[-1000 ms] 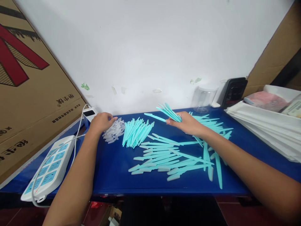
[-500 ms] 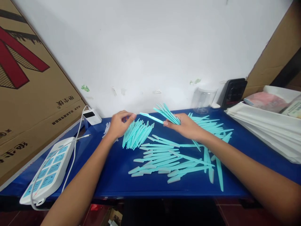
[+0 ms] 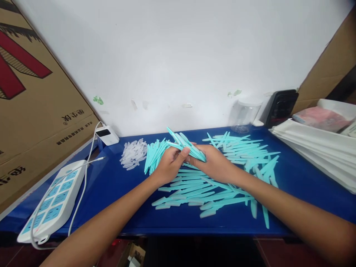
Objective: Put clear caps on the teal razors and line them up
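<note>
My right hand (image 3: 214, 161) is closed around a fanned bundle of turquoise eyebrow razors (image 3: 185, 141), their tips pointing up and left. Against it rests my left hand (image 3: 171, 161), thumb and fingers pinched on a razor at the bundle's near side; the exact grip is partly hidden. Just left of the hands lies a dense pile of turquoise razors (image 3: 154, 154), beside a heap of small whitish translucent blade caps (image 3: 134, 154). Below the hands, more razors (image 3: 191, 189) with pale ends are spread in a loose row. Another scattered group of razors (image 3: 241, 148) lies to the right.
A white power strip (image 3: 55, 202) with cables and a small white device (image 3: 107, 135) are at the left on the blue table (image 3: 133, 218). A clear jar (image 3: 246, 115), a black object (image 3: 281, 107) and stacked white sheets (image 3: 314, 148) stand at the right. A large cardboard box (image 3: 41, 100) borders the left.
My left hand has moved right, from near the caps, to meet my right hand. The right hand's bundle has come slightly left and lower, and the cap heap is now uncovered.
</note>
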`<state>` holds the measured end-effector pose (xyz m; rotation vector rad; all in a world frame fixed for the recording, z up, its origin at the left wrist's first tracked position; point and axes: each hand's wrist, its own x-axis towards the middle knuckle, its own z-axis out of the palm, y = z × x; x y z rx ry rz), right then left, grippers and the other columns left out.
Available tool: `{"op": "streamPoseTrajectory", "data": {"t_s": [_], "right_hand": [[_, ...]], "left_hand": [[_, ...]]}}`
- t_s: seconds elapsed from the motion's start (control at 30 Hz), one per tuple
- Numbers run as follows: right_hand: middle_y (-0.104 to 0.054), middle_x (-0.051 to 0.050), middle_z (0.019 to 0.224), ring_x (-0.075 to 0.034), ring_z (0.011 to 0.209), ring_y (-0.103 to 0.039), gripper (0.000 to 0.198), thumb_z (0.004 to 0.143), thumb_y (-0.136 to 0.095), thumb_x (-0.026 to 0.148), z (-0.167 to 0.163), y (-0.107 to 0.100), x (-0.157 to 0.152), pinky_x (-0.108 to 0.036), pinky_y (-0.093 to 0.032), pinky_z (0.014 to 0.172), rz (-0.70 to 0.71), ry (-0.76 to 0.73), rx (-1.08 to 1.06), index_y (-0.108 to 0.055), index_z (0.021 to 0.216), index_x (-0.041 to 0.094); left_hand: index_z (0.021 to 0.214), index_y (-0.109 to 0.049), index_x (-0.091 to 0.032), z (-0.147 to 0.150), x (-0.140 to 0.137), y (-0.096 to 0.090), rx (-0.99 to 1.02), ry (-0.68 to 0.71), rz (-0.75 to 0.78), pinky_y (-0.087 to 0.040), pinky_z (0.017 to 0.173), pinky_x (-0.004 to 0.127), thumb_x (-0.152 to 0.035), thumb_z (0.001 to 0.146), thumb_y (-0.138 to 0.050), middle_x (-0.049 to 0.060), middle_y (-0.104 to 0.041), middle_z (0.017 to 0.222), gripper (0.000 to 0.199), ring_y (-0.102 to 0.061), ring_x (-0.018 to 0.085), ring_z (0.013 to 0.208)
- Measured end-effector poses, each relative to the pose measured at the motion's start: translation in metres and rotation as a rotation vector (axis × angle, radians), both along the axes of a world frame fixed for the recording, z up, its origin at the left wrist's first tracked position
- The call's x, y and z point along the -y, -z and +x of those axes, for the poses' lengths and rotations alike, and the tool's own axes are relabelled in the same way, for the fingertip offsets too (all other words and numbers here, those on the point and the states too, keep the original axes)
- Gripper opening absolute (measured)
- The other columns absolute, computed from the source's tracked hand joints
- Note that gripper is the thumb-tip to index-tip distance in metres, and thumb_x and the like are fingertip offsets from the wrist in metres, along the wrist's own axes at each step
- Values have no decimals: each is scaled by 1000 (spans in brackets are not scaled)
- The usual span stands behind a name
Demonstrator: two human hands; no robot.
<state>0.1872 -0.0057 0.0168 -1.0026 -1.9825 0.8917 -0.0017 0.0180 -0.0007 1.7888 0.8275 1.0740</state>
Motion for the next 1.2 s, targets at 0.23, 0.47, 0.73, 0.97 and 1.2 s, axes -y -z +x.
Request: {"op": "streamPoseTrajectory", "data": {"t_s": [0.23,0.47,0.73,0.97,1.2], "right_hand": [[-74,-4,102,-24,96,-67,31,103,-57,50,1,-2,1,-33,-48,86,-6,-61,-95,-69,94,23],[-59,1,72,-15,63,-52,44,105,-48,58,1,3,-2,-28,-40,63,-65,74,-18,-59,84,20],[-61,0,71,-14,60,-52,47,105,-48,57,3,7,-6,-28,-41,62,-69,52,7,-60,77,20],[-57,2,66,-14,60,-50,45,105,-49,51,1,2,-4,-29,-40,64,-62,84,10,-57,73,21],[-58,2,69,-15,61,-51,39,105,-50,52,0,5,-3,-29,-40,62,-119,5,-46,-56,81,22]], "left_hand": [[68,-60,-19,-2,-3,4,-30,-143,6,-46,58,28,-67,99,-55,1,-58,59,58,-57,15,55],[75,-66,-17,-3,-10,4,110,-179,-76,-50,60,28,-64,98,-59,3,-64,69,52,-59,15,61],[92,-62,-19,-5,-15,4,320,-142,-176,-54,67,29,-63,96,-62,5,-70,86,45,-67,19,79],[93,-58,-19,-9,-18,5,282,-71,-208,-49,52,25,-65,96,-63,0,-60,74,46,-58,13,61],[89,-56,-20,-5,-12,4,202,-78,-189,-44,45,23,-65,95,-64,-1,-58,71,46,-52,11,53]]}}
